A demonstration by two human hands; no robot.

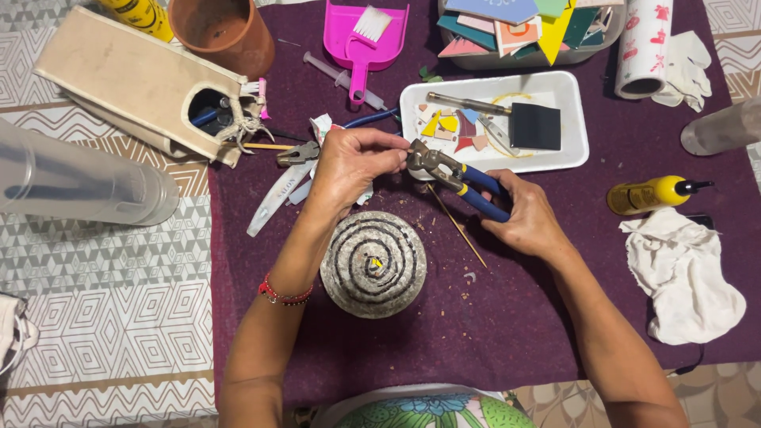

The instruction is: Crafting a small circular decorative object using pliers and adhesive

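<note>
While the right hand (529, 220) grips blue-handled tile nippers (456, 176), fingers wrapped round; left hand (349, 162) fingers pinch something small at their head; spiral-patterned disc (372, 264) below.

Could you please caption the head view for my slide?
Right hand squeezes blue-handled nippers while left hand feeds a piece above a round spiral-marked disc.

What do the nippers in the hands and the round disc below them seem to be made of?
Nippers: dull grey metal head, worn-looking; blue handles with a smooth sheen, probably plastic or rubber sleeves. Round disc: speckled grey, matt and grainy, likely stone or cement, with a dark spiral line and one small yellow chip at its centre.
</note>
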